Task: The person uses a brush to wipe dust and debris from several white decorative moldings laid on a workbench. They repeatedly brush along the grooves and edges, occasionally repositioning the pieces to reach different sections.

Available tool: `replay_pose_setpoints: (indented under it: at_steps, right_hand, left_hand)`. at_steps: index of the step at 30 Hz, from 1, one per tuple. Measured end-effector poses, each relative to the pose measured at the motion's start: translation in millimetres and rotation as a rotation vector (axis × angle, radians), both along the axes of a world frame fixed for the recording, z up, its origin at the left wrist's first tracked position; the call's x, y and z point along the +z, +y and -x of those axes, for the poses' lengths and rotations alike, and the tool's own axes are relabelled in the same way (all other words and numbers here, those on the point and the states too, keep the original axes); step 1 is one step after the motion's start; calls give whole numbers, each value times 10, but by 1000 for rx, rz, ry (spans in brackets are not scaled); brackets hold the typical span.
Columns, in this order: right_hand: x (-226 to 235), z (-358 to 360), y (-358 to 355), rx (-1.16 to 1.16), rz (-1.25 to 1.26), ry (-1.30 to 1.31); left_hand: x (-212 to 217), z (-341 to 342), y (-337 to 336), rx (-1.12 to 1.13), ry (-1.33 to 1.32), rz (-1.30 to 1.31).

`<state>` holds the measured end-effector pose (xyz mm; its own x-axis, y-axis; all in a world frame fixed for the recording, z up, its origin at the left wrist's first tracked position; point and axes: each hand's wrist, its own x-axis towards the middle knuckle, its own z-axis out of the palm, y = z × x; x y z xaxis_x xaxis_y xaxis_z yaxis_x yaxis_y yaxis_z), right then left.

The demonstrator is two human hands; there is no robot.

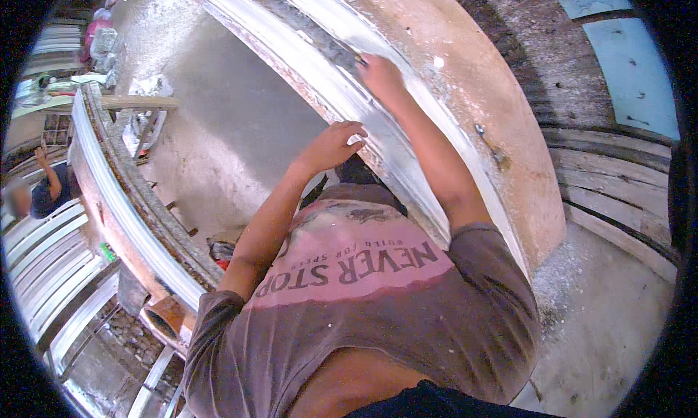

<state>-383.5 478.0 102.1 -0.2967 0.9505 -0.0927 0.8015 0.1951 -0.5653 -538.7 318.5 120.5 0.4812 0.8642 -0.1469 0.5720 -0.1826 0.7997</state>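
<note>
A long white ribbed moulding lies along a curved workbench in front of me. My right hand reaches over its far side, slightly blurred, closed round a thin tool whose kind I cannot make out. Its tip is near the grey channel between the white strips. My left hand rests at the near edge of the moulding, thumb and fingers apart. A white patch shows between them and looks like part of the moulding's surface.
The tan bench top extends right, with a small metal piece on it. Wooden planks and blue panels lie beyond. At left, another bench carries a long white moulding; a person is beside it.
</note>
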Motion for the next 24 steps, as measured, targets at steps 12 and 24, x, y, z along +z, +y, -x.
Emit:
replay_pose_setpoints:
  at_steps: [12,24]
  right_hand:
    - [28,-1537,-1615,-470,366,353]
    - [-40,1333,1144,-107,69,271]
  left_hand:
    - [-104,492,838,333,-69,233]
    - [247,998,1225,-30,325,133]
